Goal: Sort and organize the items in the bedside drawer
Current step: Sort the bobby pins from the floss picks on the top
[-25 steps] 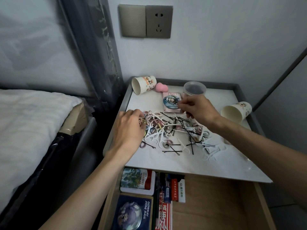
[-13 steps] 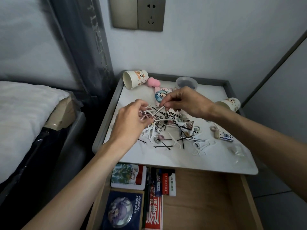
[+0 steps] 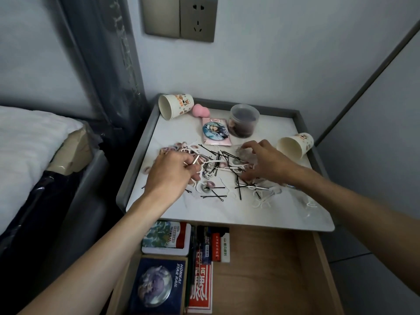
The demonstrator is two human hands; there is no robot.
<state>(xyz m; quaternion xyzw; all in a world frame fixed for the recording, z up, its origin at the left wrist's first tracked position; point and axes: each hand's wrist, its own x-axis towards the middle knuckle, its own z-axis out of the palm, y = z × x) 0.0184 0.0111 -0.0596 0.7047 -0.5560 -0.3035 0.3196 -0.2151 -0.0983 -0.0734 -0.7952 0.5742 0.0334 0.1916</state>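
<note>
Nearest, the open wooden drawer [image 3: 261, 269] holds printed boxes along its left. Beyond it, on the white marble-look nightstand top [image 3: 227, 214], lies the tangled heap of black wire hairpins, white plastic floss picks and small soft hair rings [image 3: 223, 165]: light, springy, snag-prone, too interlaced to count, probably best lifted singly by a free end. The left hand [image 3: 169, 176] pinches one thin pale pick [image 3: 196, 159], while the right hand [image 3: 266, 164] rests bent fingers on the heap, its hold blurred and not determinable. Farther back lie two tipped patterned paper cups, one left [image 3: 176, 105] and one right [image 3: 295, 145], with one clear plastic jar [image 3: 244, 120] and one pink sponge [image 3: 200, 110].
</note>
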